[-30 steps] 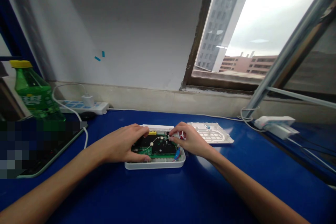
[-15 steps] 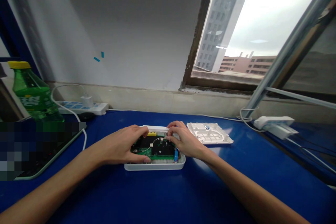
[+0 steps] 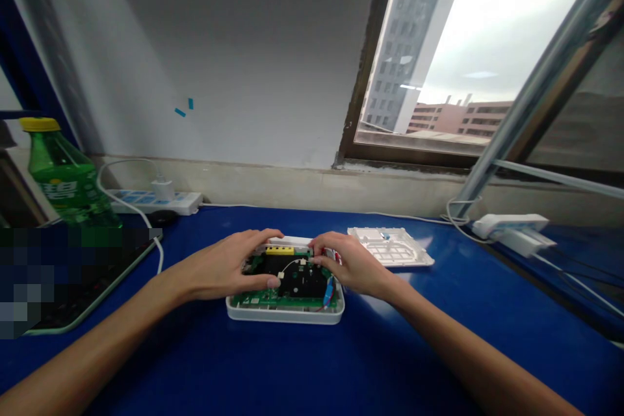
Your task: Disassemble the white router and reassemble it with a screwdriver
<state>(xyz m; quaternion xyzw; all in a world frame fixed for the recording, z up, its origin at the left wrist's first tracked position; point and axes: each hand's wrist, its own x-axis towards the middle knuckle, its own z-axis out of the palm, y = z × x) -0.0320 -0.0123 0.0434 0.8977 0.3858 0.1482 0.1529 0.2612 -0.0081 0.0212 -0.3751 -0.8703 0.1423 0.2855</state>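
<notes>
Case (image 3: 287, 316), opened: board (image 3: 260, 302) exposed inside, cover (image 3: 404, 251) off.
The case sat on the table (image 3: 287, 370), the cover apart to its right. Your left hand (image 3: 228, 270) was spread over the case's left side, thumb apart from fingers; your right hand (image 3: 355, 263) bunched its fingertips at the far right corner, any grip there impossible to tell.

Bare forearms (image 3: 107, 338), slim wrists (image 3: 168, 289); left grip (image 3: 221, 266) bare, right grip (image 3: 353, 263) bare.
</notes>
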